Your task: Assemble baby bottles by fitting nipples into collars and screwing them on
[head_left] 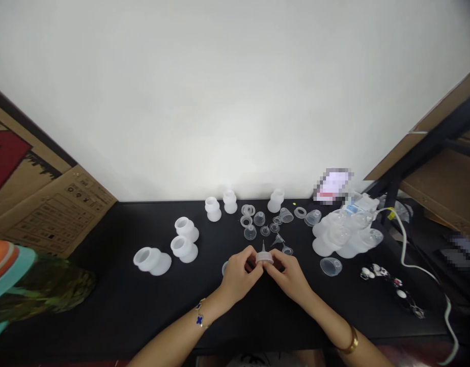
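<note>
A white ring cap with a thin pointed spout (264, 256) is pinched between my two hands, its tip pointing away from me. My left hand (240, 273) closes thumb and fingers on its left side. On the right side, my right hand (289, 275) grips it the same way. Just beyond lie several loose clear parts, among them a clear dome cap (250, 232), a white ring (246, 220) and a small funnel-shaped piece (287, 250). Another round clear part (224, 267) is partly hidden behind my left hand.
Open white bottles (153, 260) stand or lie at left and along the wall. Assembled bottles (328, 235) cluster at right, near a clear cap (331, 266), a beaded strap (395, 288) and a white cable (405, 244). A large drink bottle (44, 285) and a cardboard box (84, 204) occupy the far left.
</note>
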`<state>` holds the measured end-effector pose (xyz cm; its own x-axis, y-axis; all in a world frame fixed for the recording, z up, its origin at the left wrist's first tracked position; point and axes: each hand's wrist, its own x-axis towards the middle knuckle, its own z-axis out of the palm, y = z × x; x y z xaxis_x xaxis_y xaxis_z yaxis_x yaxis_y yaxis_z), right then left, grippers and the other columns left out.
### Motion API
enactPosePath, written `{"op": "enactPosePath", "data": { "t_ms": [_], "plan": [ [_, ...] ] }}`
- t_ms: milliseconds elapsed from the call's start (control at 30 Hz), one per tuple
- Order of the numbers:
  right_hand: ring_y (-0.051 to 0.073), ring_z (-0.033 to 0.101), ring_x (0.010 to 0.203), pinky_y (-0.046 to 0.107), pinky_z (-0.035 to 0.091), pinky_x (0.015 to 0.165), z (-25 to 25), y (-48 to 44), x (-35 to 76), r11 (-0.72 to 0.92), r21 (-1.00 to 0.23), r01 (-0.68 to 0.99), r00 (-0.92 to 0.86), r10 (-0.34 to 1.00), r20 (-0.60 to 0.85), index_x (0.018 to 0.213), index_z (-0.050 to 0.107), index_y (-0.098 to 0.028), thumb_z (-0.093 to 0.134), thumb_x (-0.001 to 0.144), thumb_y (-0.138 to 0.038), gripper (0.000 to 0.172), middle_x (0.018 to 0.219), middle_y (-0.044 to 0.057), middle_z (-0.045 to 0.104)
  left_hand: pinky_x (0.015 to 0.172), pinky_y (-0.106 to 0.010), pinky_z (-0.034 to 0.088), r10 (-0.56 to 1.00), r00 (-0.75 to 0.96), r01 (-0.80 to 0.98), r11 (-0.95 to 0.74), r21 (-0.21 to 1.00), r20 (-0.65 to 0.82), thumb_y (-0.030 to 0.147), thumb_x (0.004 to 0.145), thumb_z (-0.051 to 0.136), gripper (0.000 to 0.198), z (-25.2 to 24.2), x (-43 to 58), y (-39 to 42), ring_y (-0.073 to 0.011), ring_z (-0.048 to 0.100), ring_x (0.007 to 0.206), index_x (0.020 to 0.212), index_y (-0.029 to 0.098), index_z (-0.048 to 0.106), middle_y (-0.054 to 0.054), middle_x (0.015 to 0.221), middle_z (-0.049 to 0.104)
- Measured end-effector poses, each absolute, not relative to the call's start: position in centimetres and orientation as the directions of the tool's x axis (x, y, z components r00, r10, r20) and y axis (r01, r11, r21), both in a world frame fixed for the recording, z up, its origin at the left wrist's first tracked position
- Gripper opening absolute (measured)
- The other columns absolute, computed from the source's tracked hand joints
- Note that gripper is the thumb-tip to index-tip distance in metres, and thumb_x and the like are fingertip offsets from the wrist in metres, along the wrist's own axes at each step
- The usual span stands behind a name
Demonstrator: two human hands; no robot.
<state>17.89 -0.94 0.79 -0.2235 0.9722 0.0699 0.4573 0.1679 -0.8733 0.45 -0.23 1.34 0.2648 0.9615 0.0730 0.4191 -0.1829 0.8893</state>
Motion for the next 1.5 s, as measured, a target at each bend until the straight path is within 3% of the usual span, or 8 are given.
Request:
{"op": "enactPosePath", "data": {
  "t_ms": [533, 1500],
  "plan": [
    [0.013, 0.046, 0.056, 0.024, 0.033, 0.052, 0.6, -1.13, 17.65, 0.198, -0.868, 0.455, -0.216, 0.97, 0.108, 0.072, 0.053, -0.021, 0.053, 0.094, -0.033, 0.025, 0.062, -0.004, 0.049, 0.056, -0.022, 0.042, 0.963, 0.255, 0.441, -0.191, 0.877, 0.082, 0.023, 0.081, 0.056, 0.013, 1.46, 0.43, -0.26, -0.0119, 0.055, 0.058, 0.071, 0.022, 0.049, 0.005, 0.065, 0.057],
    [0.012, 0.048, 0.058, 0.022, 0.034, 0.052, -0.07, -1.42, 17.34, 0.21, -0.883, 0.42, -0.213, 0.969, 0.129, 0.08, 0.059, -0.02, 0.051, 0.097, -0.034, 0.024, 0.065, -0.003, 0.053, 0.056, -0.022, 0.038, 0.965, 0.237, 0.439, -0.207, 0.874, 0.11, 0.019, 0.078, 0.055, 0.011, 0.82, 0.47, -0.32, -0.0111, 0.052, 0.056, 0.07, 0.022, 0.048, 0.006, 0.063, 0.055]
  ]
}}
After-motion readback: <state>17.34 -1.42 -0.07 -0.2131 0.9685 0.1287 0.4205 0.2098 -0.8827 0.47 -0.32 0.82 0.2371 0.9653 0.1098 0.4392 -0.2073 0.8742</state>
